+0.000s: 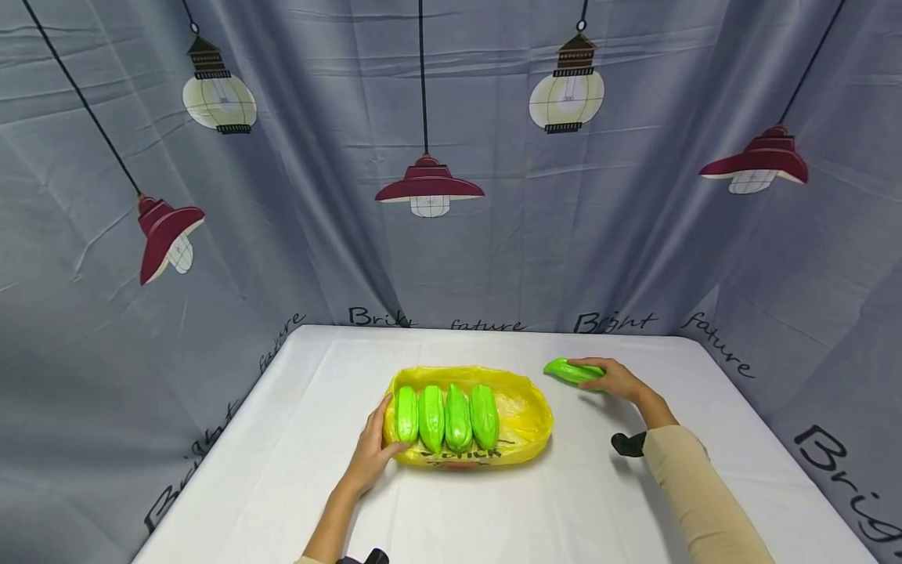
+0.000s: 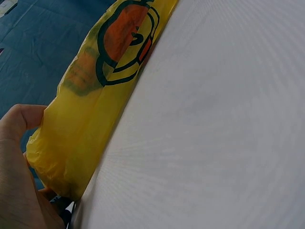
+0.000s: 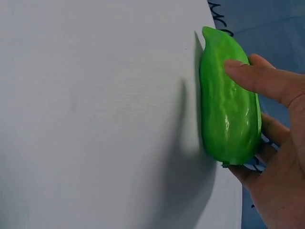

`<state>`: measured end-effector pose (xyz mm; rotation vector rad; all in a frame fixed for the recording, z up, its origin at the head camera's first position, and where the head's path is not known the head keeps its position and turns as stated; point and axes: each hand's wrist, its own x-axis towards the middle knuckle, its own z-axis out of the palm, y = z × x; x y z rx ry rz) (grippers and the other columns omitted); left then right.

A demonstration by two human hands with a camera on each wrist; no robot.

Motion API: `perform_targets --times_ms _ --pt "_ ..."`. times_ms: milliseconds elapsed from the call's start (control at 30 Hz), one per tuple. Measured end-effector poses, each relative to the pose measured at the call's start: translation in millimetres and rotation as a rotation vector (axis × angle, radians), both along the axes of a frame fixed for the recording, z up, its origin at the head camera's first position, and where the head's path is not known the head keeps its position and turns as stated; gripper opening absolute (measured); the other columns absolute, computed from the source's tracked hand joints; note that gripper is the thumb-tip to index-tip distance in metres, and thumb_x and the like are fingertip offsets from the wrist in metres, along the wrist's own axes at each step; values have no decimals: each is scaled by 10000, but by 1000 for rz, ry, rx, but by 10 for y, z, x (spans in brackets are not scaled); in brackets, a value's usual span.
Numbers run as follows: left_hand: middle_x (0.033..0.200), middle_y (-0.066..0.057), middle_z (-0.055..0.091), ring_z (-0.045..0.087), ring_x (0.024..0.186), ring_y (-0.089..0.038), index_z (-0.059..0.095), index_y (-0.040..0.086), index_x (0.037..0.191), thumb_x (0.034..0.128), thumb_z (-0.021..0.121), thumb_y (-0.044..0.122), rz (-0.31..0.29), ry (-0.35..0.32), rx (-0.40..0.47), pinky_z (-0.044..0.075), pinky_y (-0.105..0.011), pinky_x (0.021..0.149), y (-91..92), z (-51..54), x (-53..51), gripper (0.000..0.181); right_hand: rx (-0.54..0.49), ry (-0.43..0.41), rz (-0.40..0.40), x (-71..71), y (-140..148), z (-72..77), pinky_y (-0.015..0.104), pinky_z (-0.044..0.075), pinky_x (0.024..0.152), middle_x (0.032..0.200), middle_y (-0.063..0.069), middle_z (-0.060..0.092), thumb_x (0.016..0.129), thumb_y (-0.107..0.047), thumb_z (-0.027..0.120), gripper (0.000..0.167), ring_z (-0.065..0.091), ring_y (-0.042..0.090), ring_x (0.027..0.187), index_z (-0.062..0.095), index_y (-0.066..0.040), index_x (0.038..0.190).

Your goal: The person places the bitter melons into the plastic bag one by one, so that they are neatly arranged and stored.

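My right hand [image 1: 620, 381] holds a long, glossy green vegetable [image 3: 226, 114] with lengthwise ridges and a pointed tip. In the right wrist view the thumb lies over its upper side, with fingers around the far side and lower end. The held vegetable is at or just over the tabletop, right of a yellow plastic-bag-covered container [image 1: 539, 415]. Several similar green vegetables [image 1: 456, 419] stand side by side in that container's left part. At its left end, my left hand [image 1: 369, 453] grips the yellow plastic wall [image 2: 78, 138], thumb toward the front; some fingers are hidden.
A white-covered table [image 1: 268, 454] bears everything. Behind and beside it hangs a grey-blue curtain [image 1: 486, 266] printed with lamps and lettering. Black wrist-worn pieces, one [image 1: 629, 444] by the right sleeve, stick out near both wrists.
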<state>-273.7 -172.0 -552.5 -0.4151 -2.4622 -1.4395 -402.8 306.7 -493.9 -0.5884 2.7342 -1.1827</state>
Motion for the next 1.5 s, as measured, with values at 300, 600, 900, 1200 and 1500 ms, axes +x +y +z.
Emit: perform_targets --times_ms 300,600,900,1200,1500 --pt "1431 -244 262 288 1261 -476 169 125 1481 792 626 161 -1 -7 -3 222 -672 951 7 23 5 828 31 -37 4 26 27 -10 622 237 981 1375 238 400 798 -151 707 605 315 456 1254 476 -75 1351" --pt "1451 -200 256 273 1281 -451 171 219 1484 788 628 263 -14 -23 2 218 -669 957 -26 -4 12 834 41 -73 -10 88 57 -35 596 277 967 1394 248 365 817 -193 686 631 374 416 1209 428 -94 1385" --pt "1457 -193 250 273 1287 -434 152 217 1490 779 628 246 -9 -35 0 213 -653 972 -10 27 19 855 25 -116 -48 139 61 -44 582 319 949 1420 228 338 819 -302 684 675 362 444 1218 403 -119 1405" --pt "1457 -195 251 268 1292 -433 155 207 1490 779 628 257 -15 -30 4 206 -652 977 -13 33 23 856 56 -102 -126 274 21 -21 531 397 873 1329 267 430 806 -384 682 701 471 384 1112 402 -162 1409" --pt "1457 -193 253 273 1287 -436 156 210 1490 783 632 262 -9 -20 -5 210 -655 972 -24 29 22 854 54 -63 -172 466 -56 16 414 468 774 1275 270 475 779 -419 698 705 541 320 1009 443 -167 1386"
